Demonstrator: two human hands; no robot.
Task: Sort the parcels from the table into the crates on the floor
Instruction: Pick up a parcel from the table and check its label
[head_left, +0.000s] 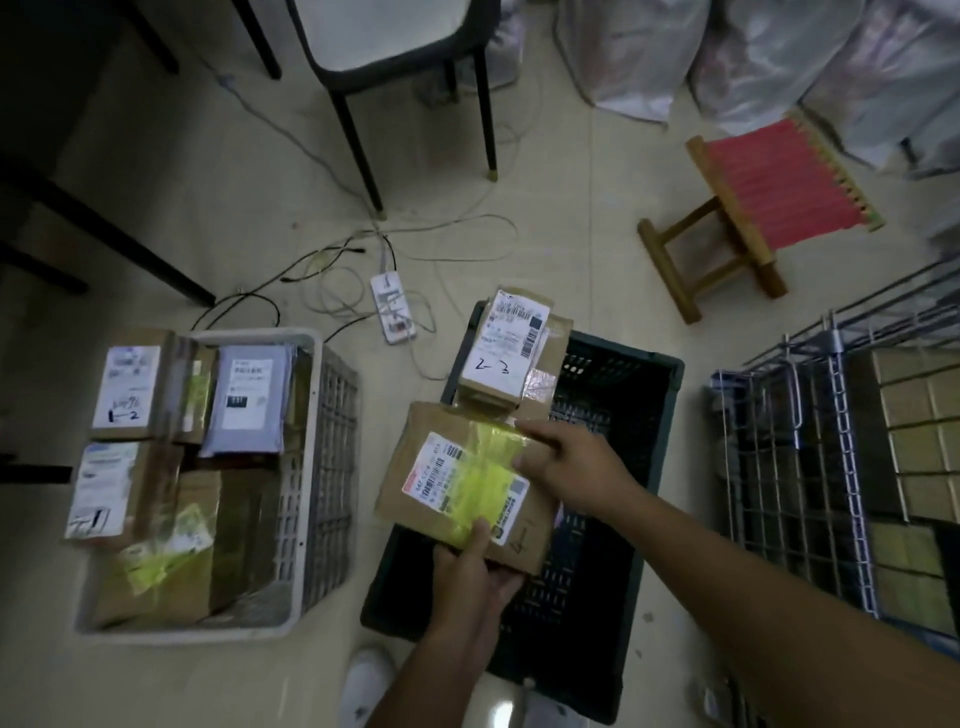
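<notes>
**Taped parcel held over the dark crate**

A brown cardboard parcel with yellow tape and a white label (462, 486) was gripped at its near edge by the left hand (470, 564), thumb on top. Its far right side was touched by the right hand (563, 467), whose fingers were loosely bent. The parcel was held above the dark green plastic crate (618, 467) on the floor, just before a labelled box marked "2-3" (506, 353). To the left stood a white plastic crate (317, 467) full of parcels.
</notes>
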